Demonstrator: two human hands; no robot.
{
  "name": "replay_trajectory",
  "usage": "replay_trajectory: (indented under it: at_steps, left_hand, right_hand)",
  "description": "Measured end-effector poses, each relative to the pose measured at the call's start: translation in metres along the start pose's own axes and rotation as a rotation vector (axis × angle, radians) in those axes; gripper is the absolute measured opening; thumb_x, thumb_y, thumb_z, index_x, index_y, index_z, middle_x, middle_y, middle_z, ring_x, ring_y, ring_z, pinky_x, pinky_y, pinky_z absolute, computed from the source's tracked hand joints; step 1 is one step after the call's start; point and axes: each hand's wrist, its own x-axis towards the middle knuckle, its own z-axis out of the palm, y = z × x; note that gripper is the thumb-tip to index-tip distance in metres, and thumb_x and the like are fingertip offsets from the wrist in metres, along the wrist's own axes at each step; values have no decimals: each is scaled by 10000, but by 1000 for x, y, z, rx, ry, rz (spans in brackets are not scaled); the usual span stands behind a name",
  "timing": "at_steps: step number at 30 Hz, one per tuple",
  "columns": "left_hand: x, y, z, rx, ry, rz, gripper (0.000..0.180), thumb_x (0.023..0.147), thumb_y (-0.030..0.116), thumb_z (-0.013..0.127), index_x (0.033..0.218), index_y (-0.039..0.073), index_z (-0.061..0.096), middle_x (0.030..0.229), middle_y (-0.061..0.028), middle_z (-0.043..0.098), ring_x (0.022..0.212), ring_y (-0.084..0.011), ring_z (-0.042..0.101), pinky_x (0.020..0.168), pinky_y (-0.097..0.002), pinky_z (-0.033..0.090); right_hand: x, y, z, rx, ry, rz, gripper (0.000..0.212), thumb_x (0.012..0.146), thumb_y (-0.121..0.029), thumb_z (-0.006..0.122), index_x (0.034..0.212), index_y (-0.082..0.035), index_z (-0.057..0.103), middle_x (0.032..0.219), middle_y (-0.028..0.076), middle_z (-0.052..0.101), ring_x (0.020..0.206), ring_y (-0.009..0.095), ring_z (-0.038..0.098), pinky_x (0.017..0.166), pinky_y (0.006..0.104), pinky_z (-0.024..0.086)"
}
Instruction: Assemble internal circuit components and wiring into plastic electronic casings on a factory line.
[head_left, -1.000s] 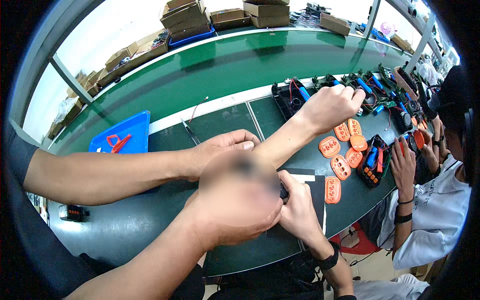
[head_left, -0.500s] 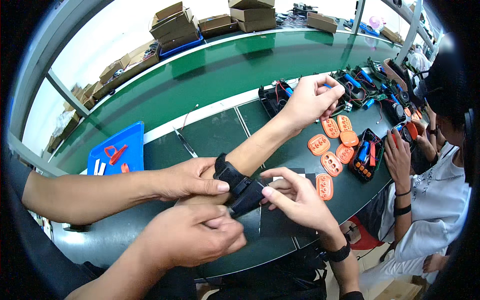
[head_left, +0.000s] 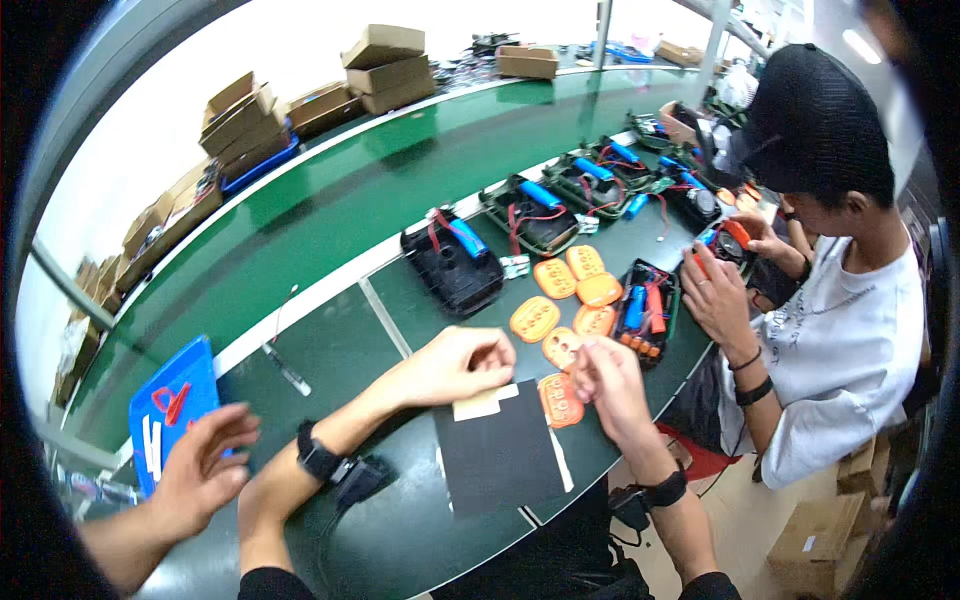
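Observation:
My left hand hovers over a black sheet with small pale yellow papers at its far edge. Its fingers are loosely curled, apart from the thumb, with nothing seen in them. A black strap with a small box is around my left wrist, a dark cable hanging from it. My right hand, slightly blurred, is raised beside an orange oval panel; its fingers are bent, and no held thing shows. Another black strap circles my right wrist. At the left, another person's hand is spread and blurred.
Several open black housings with blue cells and red wires line the bench. More orange panels lie nearby. A blue tray holds red and white strips; a tweezer-like tool lies beyond. A co-worker sits at the right.
The other person's hands have let go of the strap on my left wrist; one withdraws leftward. My left arm has drawn back and lowered, and my right hand has left that strap. The view has swung right.

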Motion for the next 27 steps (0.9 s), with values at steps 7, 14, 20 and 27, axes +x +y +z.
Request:
replay_trajectory:
  at_steps: [7,14,20,27]
  left_hand:
    - [-20,17,-1,207,-25,42,158,871,181,750,951,55,698,778,-38,575,636,-126,541,563,-282,436]
    - [-16,6,-3,210,-8,104,108,845,101,743,935,53,706,768,-26,575,633,-118,540,552,-270,427]
    - [-14,11,-2,214,0,69,86,836,81,744,904,42,708,764,-29,577,621,-115,544,554,-269,438]
    - [-17,13,0,231,18,45,108,808,83,775,894,41,725,760,-24,590,590,-96,536,530,-250,427]
  right_hand:
    - [-4,7,15,-215,-114,-151,276,1049,-162,527,855,32,558,846,-48,491,649,-11,425,541,209,332]
    - [-6,7,19,-468,-7,-280,316,1030,-180,555,784,14,522,618,-52,433,590,3,371,482,263,292]
    - [2,10,13,-254,-75,-208,303,1057,-199,518,799,-39,512,645,-62,425,563,16,383,497,218,306]
    - [17,2,12,229,-72,128,294,1049,-290,530,826,-100,511,604,-85,363,499,31,330,469,214,274]
